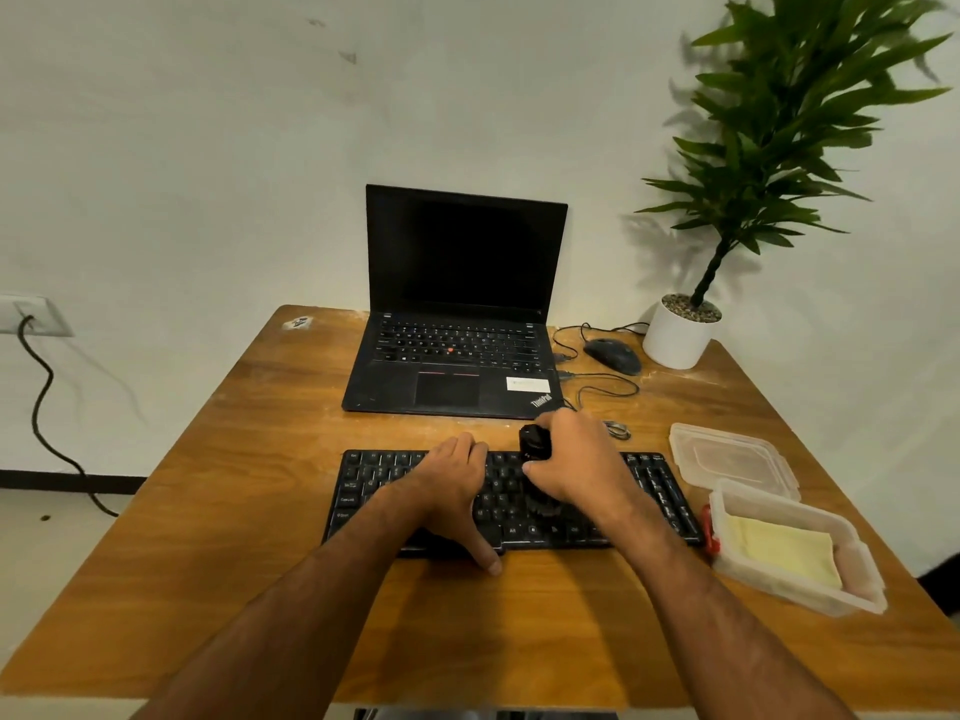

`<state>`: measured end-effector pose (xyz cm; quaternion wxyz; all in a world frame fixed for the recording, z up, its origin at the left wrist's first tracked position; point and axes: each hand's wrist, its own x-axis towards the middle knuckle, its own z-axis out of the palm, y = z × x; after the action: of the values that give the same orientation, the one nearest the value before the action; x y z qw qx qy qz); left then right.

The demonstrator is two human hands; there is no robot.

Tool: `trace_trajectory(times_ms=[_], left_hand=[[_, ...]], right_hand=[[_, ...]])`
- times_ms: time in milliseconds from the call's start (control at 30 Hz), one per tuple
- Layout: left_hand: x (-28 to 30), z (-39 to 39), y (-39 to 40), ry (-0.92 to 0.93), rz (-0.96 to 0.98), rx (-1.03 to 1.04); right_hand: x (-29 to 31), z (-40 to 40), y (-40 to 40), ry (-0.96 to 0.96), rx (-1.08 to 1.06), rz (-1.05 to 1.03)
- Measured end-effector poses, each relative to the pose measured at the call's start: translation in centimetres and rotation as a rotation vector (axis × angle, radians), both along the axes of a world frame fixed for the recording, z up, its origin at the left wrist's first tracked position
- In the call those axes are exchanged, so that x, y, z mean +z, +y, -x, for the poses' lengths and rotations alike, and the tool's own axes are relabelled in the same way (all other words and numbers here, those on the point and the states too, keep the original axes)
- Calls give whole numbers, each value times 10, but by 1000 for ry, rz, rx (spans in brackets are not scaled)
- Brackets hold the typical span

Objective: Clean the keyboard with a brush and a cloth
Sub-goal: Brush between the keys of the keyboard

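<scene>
Keyboard (654, 485): black, full-width, pale legends on dark keys, lying flat and square to the near edge of a wooden table (260, 459), in front of an open laptop (457, 324) and apart from it. Left hand (457, 491): laid flat over the left-centre keys, fingers straight and together, thumb spread down past the front edge onto the wood; it holds nothing. Right hand (576, 470): fingers curled round a black brush (535, 444), whose upper body stands above the knuckles while its dark lower end meets the keys at mid-board.

Cloth (779, 553): pale yellow, folded, inside a translucent plastic box (862, 579) just right of the keyboard. Matching lid (727, 459): flat on the table behind the box. Small red item (709, 527): wedged between box and keyboard, too little visible to identify.

Table: warm brown grain, scuffed pale toward the back. Laptop screen dark. Black wired mouse (613, 356) to the laptop's right, cable looping on the wood. White pot (675, 340) with gravel and a leafy green plant (779, 122) at the far right corner. Off-white wall (208, 122) behind; a wall socket (31, 314) at left with a dark cord (41, 397) trailing to the floor.
</scene>
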<state>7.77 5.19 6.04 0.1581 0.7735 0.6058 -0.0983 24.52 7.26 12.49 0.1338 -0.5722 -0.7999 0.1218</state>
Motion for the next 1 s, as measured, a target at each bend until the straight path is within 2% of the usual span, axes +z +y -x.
trace_trajectory(times_ms=[100,333,433,633,800,1000], left_hand=[[0,1,1,-9,18,10],[2,1,0,-9,6,-8],[2,1,0,0,-3,-12],[1,0,0,-11,7,3],[0,1,0,-34,12,10],[-2,2,1,-37,-17,0]], right_hand=[[13,2,8,-39,104,-9],[20,-6,16,-89,277,170],[17,-3,14,13,240,86],[19,-3,16,-98,285,173],[19,-1,17,-9,208,91],[20,-10,20,-67,244,224]])
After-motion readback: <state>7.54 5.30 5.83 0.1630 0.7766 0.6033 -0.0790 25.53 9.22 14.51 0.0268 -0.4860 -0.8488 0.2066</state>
